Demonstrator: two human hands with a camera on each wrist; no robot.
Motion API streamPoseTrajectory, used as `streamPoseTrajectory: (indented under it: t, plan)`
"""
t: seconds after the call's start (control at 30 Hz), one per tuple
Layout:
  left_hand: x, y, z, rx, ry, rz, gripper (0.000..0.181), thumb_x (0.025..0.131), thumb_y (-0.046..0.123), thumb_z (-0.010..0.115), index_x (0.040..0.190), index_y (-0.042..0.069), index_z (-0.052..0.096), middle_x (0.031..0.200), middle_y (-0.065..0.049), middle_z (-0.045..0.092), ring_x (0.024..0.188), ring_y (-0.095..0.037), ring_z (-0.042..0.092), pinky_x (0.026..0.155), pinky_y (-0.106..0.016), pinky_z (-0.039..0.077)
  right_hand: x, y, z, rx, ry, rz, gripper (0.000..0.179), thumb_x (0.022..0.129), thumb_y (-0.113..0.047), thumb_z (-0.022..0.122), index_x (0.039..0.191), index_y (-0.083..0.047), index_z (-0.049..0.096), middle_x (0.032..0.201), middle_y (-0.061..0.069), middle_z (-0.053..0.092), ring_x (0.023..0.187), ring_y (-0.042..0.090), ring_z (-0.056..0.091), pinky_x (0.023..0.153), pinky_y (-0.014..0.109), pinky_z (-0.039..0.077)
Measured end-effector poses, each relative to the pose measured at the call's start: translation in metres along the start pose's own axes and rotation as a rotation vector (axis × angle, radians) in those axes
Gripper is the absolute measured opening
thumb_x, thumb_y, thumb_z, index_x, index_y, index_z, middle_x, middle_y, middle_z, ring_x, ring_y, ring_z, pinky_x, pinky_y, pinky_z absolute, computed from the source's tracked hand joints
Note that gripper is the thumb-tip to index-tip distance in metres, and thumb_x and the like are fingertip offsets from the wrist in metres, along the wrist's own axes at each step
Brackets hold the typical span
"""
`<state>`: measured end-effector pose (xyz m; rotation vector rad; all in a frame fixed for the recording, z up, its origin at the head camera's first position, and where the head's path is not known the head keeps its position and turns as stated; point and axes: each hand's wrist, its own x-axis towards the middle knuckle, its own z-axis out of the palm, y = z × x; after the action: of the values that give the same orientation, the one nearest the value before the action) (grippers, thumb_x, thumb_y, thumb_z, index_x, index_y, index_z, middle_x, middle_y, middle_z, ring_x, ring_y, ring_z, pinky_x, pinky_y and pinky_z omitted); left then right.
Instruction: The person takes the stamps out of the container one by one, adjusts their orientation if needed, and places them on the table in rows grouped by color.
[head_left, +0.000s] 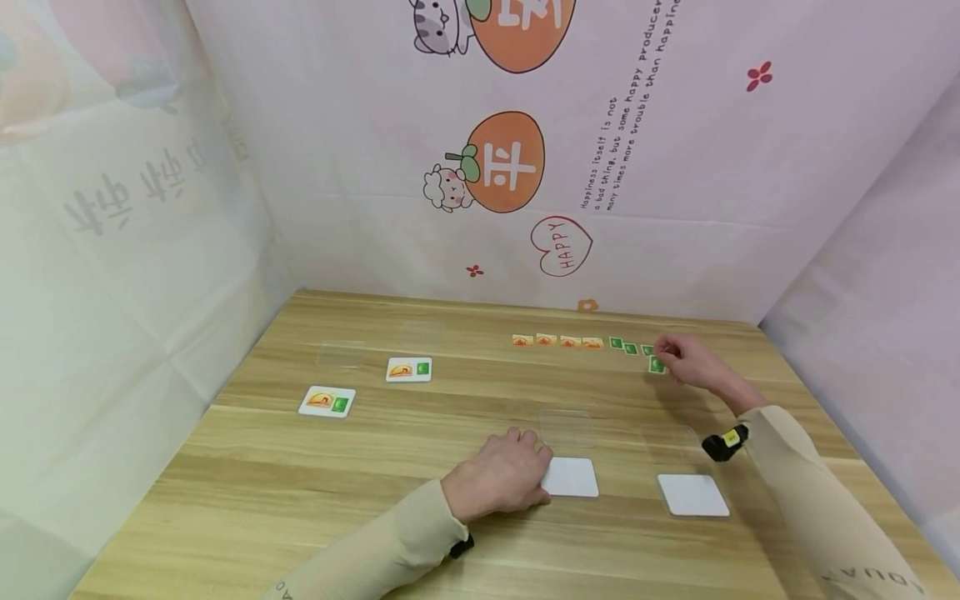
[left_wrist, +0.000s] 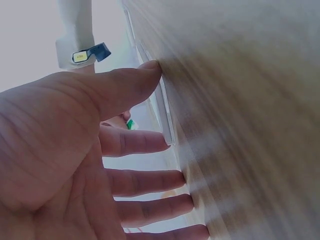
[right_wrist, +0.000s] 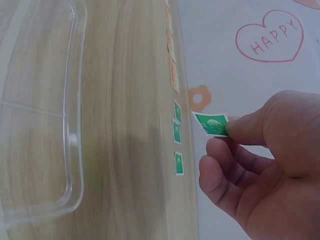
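Between the thumb and index finger of my right hand (head_left: pixel 684 360) is a small green stamp-like piece (right_wrist: pixel 210 123) with a white border, raised off the table at the back right. Its other fingers curl beneath. My left hand (head_left: pixel 504 471) rests at the left side of an open clear plastic case (head_left: pixel 567 428) with a white card (head_left: pixel 572 477) in its near half. Thumb and index finger hold that half at its near and far edges; the remaining fingertips touch the table. Several orange pieces (head_left: pixel 570 342) and other green pieces (head_left: pixel 630 349) lie in a row along the back.
Another white card (head_left: pixel 693 495) lies at right, a clear lid behind it. Two cards at left, one nearer (head_left: pixel 327 402) and one farther (head_left: pixel 409 369), bear orange and green pictures. The wooden table (head_left: pixel 375 500) ends at printed cloth (head_left: pixel 360 167) behind and beside it.
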<state>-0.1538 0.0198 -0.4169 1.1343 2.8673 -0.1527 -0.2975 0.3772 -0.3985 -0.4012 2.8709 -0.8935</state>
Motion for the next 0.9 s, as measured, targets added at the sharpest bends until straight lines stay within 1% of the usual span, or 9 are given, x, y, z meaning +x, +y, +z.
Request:
streamPoseTrajectory:
  t: [0.17, 0.37, 0.53, 0.67, 0.9]
  plan:
    - [0.001, 0.0, 0.0, 0.0, -0.005, -0.001, 0.048, 0.088, 0.055, 0.065, 0.117, 0.018, 0.063, 0.107, 0.0, 0.062, 0.092, -0.015, 0.055, 0.065, -0.03, 0.051, 0.004, 0.006, -0.001, -0.002, -0.011, 0.057, 0.019, 0.104, -0.012, 0.042, 0.109, 0.003, 0.053, 0.092, 0.018, 0.058, 0.061, 0.014, 0.048, 0.055, 0.032, 0.046]
    - [0.001, 0.0, 0.0, -0.003, -0.01, -0.001, 0.048, 0.088, 0.055, 0.065, 0.118, 0.018, 0.062, 0.109, 0.0, 0.062, 0.094, -0.016, 0.055, 0.066, -0.03, 0.051, 0.007, 0.01, -0.003, -0.01, -0.012, 0.068, 0.021, 0.103, -0.008, 0.042, 0.113, 0.007, 0.053, 0.094, 0.021, 0.059, 0.066, 0.019, 0.052, 0.056, 0.035, 0.048]
    - [0.001, 0.0, 0.0, -0.001, -0.013, -0.001, 0.048, 0.088, 0.055, 0.065, 0.119, 0.018, 0.062, 0.11, -0.001, 0.062, 0.094, -0.016, 0.056, 0.066, -0.03, 0.052, 0.009, 0.016, -0.002, -0.027, 0.002, 0.085, 0.022, 0.102, -0.007, 0.042, 0.115, 0.008, 0.054, 0.096, 0.022, 0.059, 0.066, 0.018, 0.053, 0.055, 0.032, 0.047]
    - [0.001, 0.0, 0.0, 0.007, -0.01, 0.004, 0.049, 0.088, 0.056, 0.064, 0.119, 0.017, 0.062, 0.109, -0.001, 0.062, 0.094, -0.015, 0.056, 0.066, -0.031, 0.052, 0.012, 0.02, -0.003, -0.033, 0.007, 0.101, 0.022, 0.102, -0.007, 0.042, 0.113, 0.007, 0.054, 0.093, 0.02, 0.059, 0.066, 0.018, 0.052, 0.055, 0.031, 0.046]
    - [0.0, 0.0, -0.001, 0.008, -0.005, 0.003, 0.048, 0.088, 0.055, 0.065, 0.118, 0.018, 0.062, 0.108, 0.0, 0.062, 0.092, -0.015, 0.055, 0.065, -0.029, 0.051, 0.017, 0.029, -0.004, -0.05, 0.02, 0.113, 0.019, 0.101, -0.007, 0.044, 0.107, 0.006, 0.055, 0.081, 0.015, 0.059, 0.064, 0.016, 0.053, 0.054, 0.03, 0.046]
